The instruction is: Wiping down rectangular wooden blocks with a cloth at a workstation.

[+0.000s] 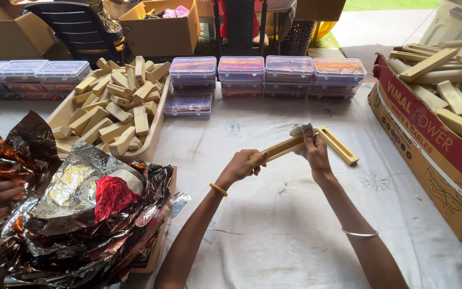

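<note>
Hands grip one wooden stick (290, 145): left hand (244, 163) its near end, right hand (312, 149) mid-length.

- Even, soft daylight; brightest at the far top right, where the open ground outside is washed out.
- Shadows under the forearms are faint and diffuse.
- Strong glare on the crumpled foil (76, 187) and the clear box lids (241, 64).
- Focus sharp at centre; edges bow outward, wide-angle.

A wooden tray (159, 126) heaped with pale blocks (114, 109) sits beside stacked clear plastic boxes (266, 72), crumpled metallic foil (76, 214) lies at left, and a cardboard box (429, 160) of wooden pieces stands right.
</note>
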